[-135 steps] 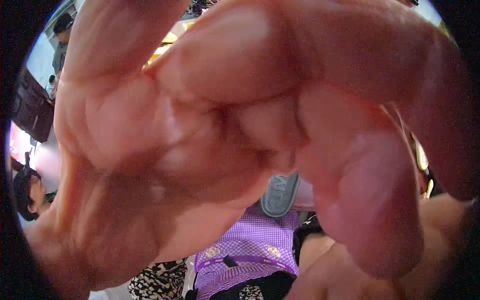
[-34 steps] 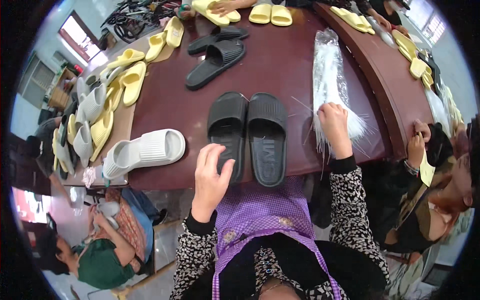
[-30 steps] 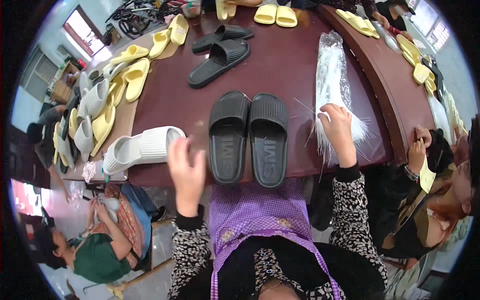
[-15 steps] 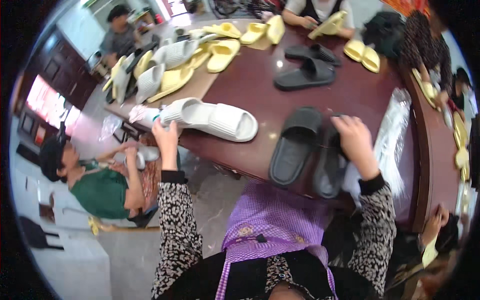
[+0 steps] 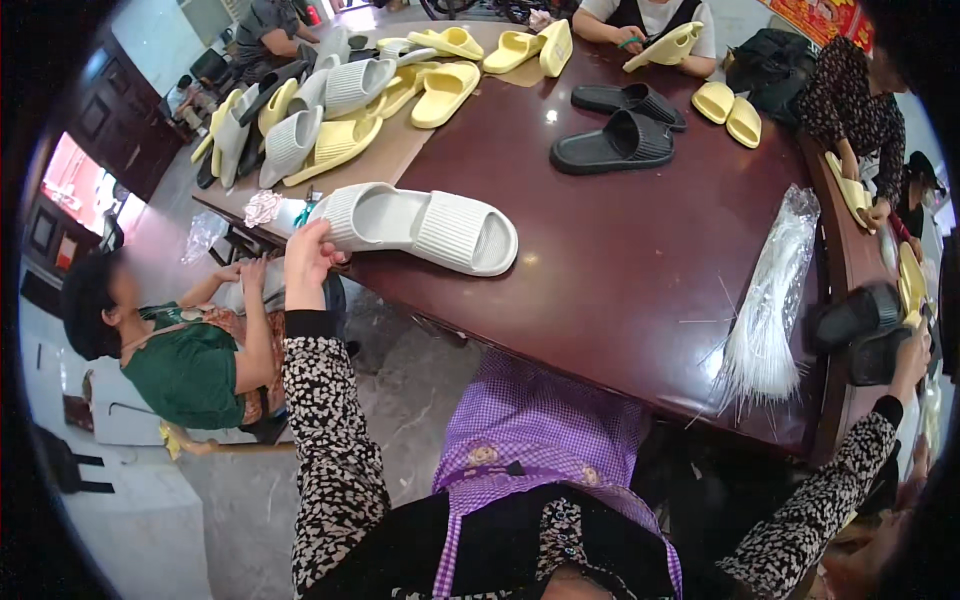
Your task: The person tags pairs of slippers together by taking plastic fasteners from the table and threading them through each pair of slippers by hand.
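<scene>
A pair of light grey ribbed slippers [image 5: 462,232] lies end to end at the table's near left edge. My left hand [image 5: 310,262] is closed on the left end of the pair, thumb and fingers around the rim. Far to the right, my right hand [image 5: 912,358] grips a pair of black slippers [image 5: 872,357] over the right-hand table, beside a yellow slipper [image 5: 910,280]. Its fingers are partly hidden behind the slippers, and the black pair is slightly blurred.
Another black pair [image 5: 615,145] and a yellow pair [image 5: 728,112] lie farther back. A plastic bag of thin white strips [image 5: 775,310] rests near the right edge. Yellow and grey slippers [image 5: 345,145] crowd the back left. Several people sit around; one in green [image 5: 190,370] is close at left.
My right hand has carried the near black slippers from the table's front edge over to the right-hand table. My left hand has shifted slightly left, still at the grey pair.
</scene>
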